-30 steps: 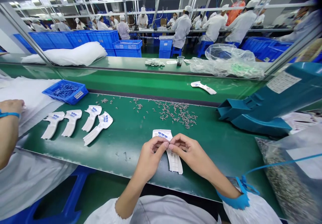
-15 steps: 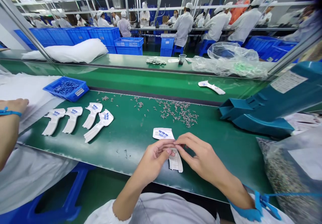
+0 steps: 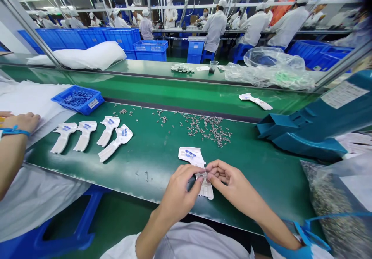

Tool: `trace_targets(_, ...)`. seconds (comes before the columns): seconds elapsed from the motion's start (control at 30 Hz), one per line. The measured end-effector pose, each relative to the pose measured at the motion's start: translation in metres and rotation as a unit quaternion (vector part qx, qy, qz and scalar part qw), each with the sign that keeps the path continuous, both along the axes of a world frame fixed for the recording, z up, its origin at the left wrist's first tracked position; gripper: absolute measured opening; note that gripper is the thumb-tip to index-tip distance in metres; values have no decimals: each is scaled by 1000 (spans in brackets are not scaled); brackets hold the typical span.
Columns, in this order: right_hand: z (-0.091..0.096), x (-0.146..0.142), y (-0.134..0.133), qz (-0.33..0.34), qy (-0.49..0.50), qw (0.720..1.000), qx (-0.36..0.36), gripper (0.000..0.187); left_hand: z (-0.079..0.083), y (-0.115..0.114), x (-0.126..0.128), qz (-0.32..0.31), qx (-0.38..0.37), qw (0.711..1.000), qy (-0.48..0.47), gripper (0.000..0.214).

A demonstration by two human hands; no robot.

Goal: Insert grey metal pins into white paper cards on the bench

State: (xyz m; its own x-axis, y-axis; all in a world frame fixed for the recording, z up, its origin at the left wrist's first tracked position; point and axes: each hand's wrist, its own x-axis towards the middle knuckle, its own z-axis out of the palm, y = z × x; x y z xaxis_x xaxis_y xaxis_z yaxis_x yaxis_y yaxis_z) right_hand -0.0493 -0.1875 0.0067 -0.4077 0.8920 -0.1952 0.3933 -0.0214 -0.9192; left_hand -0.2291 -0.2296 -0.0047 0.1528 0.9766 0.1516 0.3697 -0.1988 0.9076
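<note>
A white plastic shell with blue buttons lies on the green work surface in front of me. My left hand and my right hand meet over its lower half, fingertips pinched together on it. What sits between the fingertips is too small to make out. A scatter of small metal screws lies just beyond the shell. Several more white shells lie in a row to the left.
A blue tray of small parts stands at the left. Another person's hand rests at the far left. A teal machine fills the right, a bag of screws below it. One shell lies on the conveyor behind.
Both hands have slid a little nearer to me along the shell's handle. The shell on the conveyor has moved right. The other person's hand has shifted right.
</note>
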Motion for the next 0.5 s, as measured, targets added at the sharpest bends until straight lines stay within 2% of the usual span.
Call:
trace_targets(0.1, 1, 0, 0, 10, 32, 999, -41, 21, -3, -4, 3, 5, 22, 1000, 10, 15)
trace_targets(0.27, 2, 6, 3, 14, -3, 999, -40, 21, -9, -2, 4, 32, 81, 995, 53, 24)
trace_targets(0.37, 0, 8, 3, 7, -9, 999, -36, 18, -12, 0, 4, 13, 86, 993, 74, 25)
trace_targets(0.5, -3, 7, 0, -12, -17, 999, -28, 16, -16, -1, 4, -9, 85, 985, 152, 28)
